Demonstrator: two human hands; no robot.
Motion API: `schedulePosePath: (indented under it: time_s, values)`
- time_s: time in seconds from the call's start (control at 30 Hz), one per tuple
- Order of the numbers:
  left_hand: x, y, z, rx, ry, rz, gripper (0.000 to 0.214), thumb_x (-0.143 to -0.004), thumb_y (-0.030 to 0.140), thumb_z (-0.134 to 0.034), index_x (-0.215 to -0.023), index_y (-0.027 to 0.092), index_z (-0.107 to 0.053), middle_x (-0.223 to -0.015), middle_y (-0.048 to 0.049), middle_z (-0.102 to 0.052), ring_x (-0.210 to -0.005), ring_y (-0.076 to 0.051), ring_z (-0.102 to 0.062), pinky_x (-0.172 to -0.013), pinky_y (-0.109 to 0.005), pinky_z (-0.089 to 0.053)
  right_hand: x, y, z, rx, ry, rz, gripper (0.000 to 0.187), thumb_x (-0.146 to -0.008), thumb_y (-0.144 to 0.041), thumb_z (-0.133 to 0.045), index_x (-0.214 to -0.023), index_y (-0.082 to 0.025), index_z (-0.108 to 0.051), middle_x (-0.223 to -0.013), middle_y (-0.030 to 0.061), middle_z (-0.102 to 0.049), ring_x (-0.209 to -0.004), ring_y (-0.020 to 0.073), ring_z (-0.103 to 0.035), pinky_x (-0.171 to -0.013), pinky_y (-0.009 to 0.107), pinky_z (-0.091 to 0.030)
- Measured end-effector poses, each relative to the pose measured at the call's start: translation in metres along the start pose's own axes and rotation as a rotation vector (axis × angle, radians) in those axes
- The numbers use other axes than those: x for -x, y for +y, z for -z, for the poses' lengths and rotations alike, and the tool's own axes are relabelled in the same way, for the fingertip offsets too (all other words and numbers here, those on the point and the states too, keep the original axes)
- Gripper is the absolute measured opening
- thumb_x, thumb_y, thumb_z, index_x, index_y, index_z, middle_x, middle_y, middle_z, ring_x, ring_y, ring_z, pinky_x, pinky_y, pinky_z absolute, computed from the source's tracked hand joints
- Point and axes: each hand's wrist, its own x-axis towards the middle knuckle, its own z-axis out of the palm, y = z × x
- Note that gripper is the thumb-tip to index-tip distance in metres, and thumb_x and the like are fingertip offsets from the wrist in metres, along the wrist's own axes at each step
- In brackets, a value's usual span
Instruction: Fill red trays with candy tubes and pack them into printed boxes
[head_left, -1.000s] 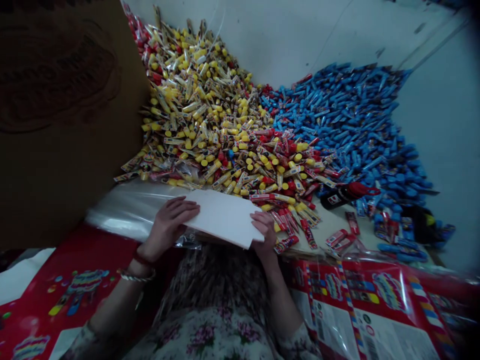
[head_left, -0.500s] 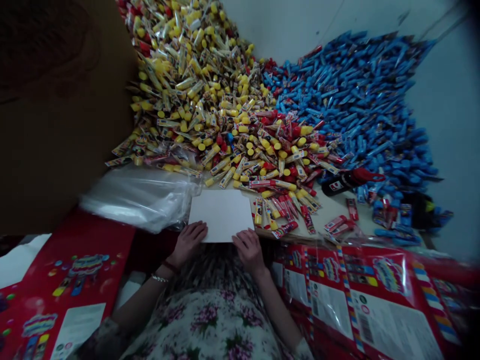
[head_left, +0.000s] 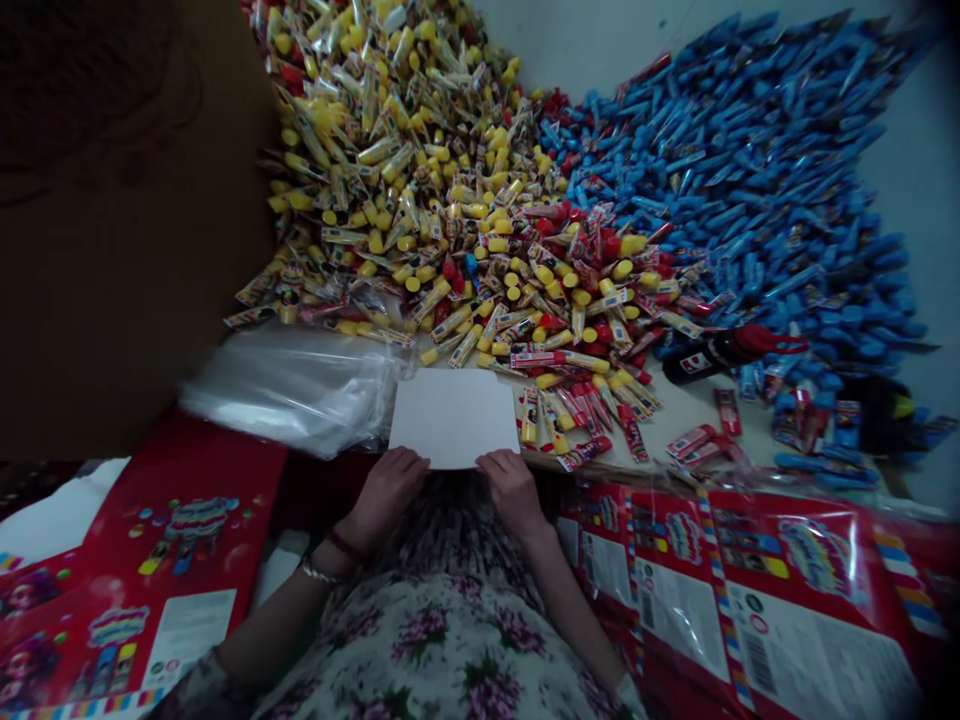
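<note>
A blank white card (head_left: pixel 453 415) with notched far corners lies at the table's front edge, close to my body. My left hand (head_left: pixel 391 490) grips its near left corner, fingers curled over the edge and thumb out of sight beneath. At the near right corner, my right hand (head_left: pixel 511 490) pinches the card in the same way. Left of the card is a stack of clear plastic bags (head_left: pixel 300 390). Close by on the right lie loose wrapped tubes with yellow and red caps (head_left: pixel 559 420).
Behind rises a heap of yellow-capped tubes (head_left: pixel 420 160), with a heap of blue ones (head_left: pixel 757 190) at right. A black bottle (head_left: pixel 705 358) with a red cap lies among them. Red printed packs (head_left: pixel 787 590) sit low right, red printed cardboard (head_left: pixel 202 560) low left, and a large brown box (head_left: pixel 127 240) upper left.
Both hands have shifted slightly, now holding the card's near corners with fingertips lower on the edge. The whole view has moved a little, so everything appears further right.
</note>
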Motion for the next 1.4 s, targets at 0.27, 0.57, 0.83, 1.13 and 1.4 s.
schedulePosePath:
  time_s: [0.27,0.57,0.83,1.13,1.4]
  values:
    - [-0.061,-0.007,0.039,0.245,-0.542,0.403,0.022,-0.079,0.024,-0.051,-0.081,0.016,-0.072,-0.083,-0.0089,-0.068,-0.081,-0.021,-0.059,-0.071,-0.028,-0.038,-0.059,0.01,0.039,-0.116,-0.553,-0.164,0.018,-0.089,-0.02,-0.056,-0.085,-0.018,-0.073,-0.082,0.0051,-0.069,-0.08,0.0157,-0.06,-0.071,0.024,-0.038]
    - [-0.1,-0.057,0.021,0.515,-0.76,0.452,0.022,-0.054,0.035,-0.065,-0.062,0.015,-0.072,-0.053,-0.0006,-0.061,-0.055,-0.014,-0.051,-0.053,-0.023,-0.034,-0.107,0.046,0.024,-0.382,-0.841,-0.28,0.013,-0.069,-0.019,-0.07,-0.079,-0.014,-0.076,-0.062,-0.0015,-0.064,-0.06,0.0106,-0.051,-0.056,0.02,-0.033]
    - [-0.064,-0.033,0.033,0.507,-0.303,0.489,0.038,-0.064,0.039,-0.069,-0.094,0.017,-0.062,-0.076,-0.0009,-0.062,-0.072,-0.016,-0.056,-0.066,-0.025,-0.043,-0.103,0.053,0.021,-0.493,-0.82,-0.297,0.018,-0.064,-0.023,-0.071,-0.079,-0.013,-0.076,-0.063,-0.0018,-0.065,-0.061,0.0109,-0.053,-0.056,0.018,-0.037]
    - [-0.004,0.042,0.011,1.513,0.061,1.02,0.048,-0.065,0.055,-0.074,-0.088,0.013,-0.067,-0.081,-0.0083,-0.071,-0.074,-0.019,-0.067,-0.07,-0.027,-0.05,-0.074,0.017,0.027,-0.499,-0.587,-0.295,0.019,-0.073,-0.028,-0.064,-0.084,-0.017,-0.076,-0.07,-0.0007,-0.067,-0.071,0.0138,-0.057,-0.064,0.021,-0.039]
    - [-0.038,0.057,0.003,1.69,0.485,1.041,0.041,-0.062,0.038,-0.081,-0.089,0.012,-0.065,-0.082,-0.0066,-0.071,-0.071,-0.017,-0.069,-0.068,-0.027,-0.055,-0.067,0.011,0.047,-0.515,-0.544,-0.251,0.017,-0.076,-0.024,-0.063,-0.084,-0.017,-0.075,-0.072,-0.0017,-0.068,-0.072,0.0137,-0.058,-0.065,0.021,-0.038]
